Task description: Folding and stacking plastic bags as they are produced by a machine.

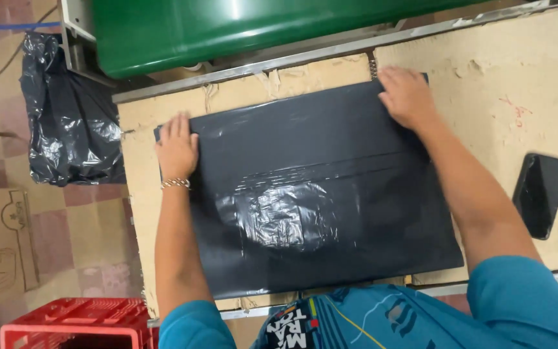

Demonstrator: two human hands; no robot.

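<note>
flat, dark grey rectangular plastic bag (311, 187) spread across the middle of the worn cardboard-topped table (485, 97). left hand (177, 147) at nine o'clock, palm down on the bag's edge, fingers straight and close together, gripping nothing; beaded bracelet (175, 184) on that wrist. right hand (407, 97) at one o'clock, pressed flat on the far corner, fingers slightly spread. black phone (540, 194) lying at three o'clock, well apart. crumpled black plastic sack (66, 116) at ten o'clock, off the table. red plastic crate (79, 323) at seven o'clock.
</note>
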